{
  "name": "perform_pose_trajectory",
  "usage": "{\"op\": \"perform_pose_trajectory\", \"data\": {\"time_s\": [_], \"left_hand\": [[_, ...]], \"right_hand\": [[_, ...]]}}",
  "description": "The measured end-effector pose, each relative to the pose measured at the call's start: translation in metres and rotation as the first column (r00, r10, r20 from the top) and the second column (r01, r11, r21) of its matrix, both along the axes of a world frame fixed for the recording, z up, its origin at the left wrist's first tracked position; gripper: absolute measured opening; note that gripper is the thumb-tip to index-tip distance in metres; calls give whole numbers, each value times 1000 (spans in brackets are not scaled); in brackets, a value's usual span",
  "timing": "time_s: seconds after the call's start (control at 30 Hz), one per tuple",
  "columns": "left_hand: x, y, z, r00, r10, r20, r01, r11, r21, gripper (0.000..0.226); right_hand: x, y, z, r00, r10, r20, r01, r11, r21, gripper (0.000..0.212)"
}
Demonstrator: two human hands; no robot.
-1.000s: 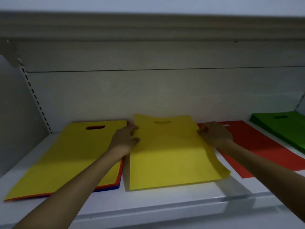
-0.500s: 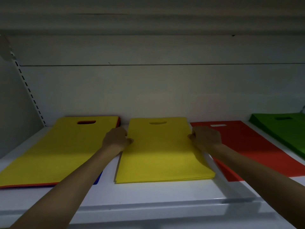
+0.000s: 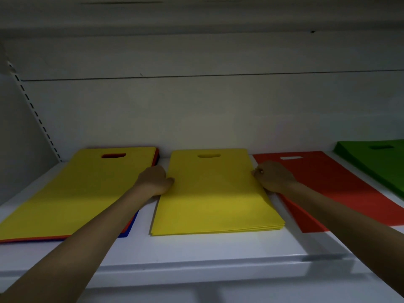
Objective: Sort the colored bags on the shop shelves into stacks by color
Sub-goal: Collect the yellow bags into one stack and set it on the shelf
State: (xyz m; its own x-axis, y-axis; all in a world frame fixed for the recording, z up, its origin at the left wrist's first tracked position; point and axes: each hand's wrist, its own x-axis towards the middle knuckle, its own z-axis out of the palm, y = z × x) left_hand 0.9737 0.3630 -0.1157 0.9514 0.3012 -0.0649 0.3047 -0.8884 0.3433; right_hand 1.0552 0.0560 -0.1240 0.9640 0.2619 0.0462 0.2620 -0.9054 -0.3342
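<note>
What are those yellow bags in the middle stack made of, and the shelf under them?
The yellow bags look like thin non-woven fabric, possibly matte plastic: dull, no glare, punched handle slot, thin layered edges. The shelf looks like white painted metal: smooth, with a faint sheen along its front lip.

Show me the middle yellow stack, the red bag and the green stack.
middle yellow stack [image 3: 215, 193]: head view, top face below the handle hole.
red bag [image 3: 338, 178]: head view, middle of its visible face.
green stack [image 3: 379, 164]: head view, top face below its hole.
</note>
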Motion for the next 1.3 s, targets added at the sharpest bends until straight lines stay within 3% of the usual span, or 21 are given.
{"op": "perform_pose_trajectory", "data": {"time_s": [0.53, 0.6, 0.7, 0.8, 1.0, 1.17, 1.3], "left_hand": [[-1, -3, 8, 999, -50, -17, 51, 996, 67, 40], [-2, 1, 17, 995, -96, 1, 94, 986, 136, 27], [-3, 13, 33, 988, -133, 79, 105, 953, 284, 37], [-7, 34, 46, 972, -128, 198, 47, 928, 371, 38], [-27, 105, 49, 975, -108, 196, -4, 866, 499, 46], [-54, 182, 37, 991, 19, 135, -70, 918, 389, 65], [-68, 236, 20, 977, 197, 85, -202, 978, 57, 77]], "right_hand": [[-3, 13, 2, 999, 17, 30, -8, 967, -256, 40], [-6, 20, 13, 994, 26, 107, 9, 949, -315, 43], [-11, 43, 37, 970, 51, 238, 33, 942, -335, 48], [-15, 83, 54, 959, 110, 261, -15, 940, -341, 47], [-40, 178, 61, 939, 216, 268, -134, 946, -295, 47], [-65, 235, 48, 952, 215, 218, -176, 967, -185, 45], [-75, 270, 31, 994, 105, 36, -104, 994, -25, 62]]}}
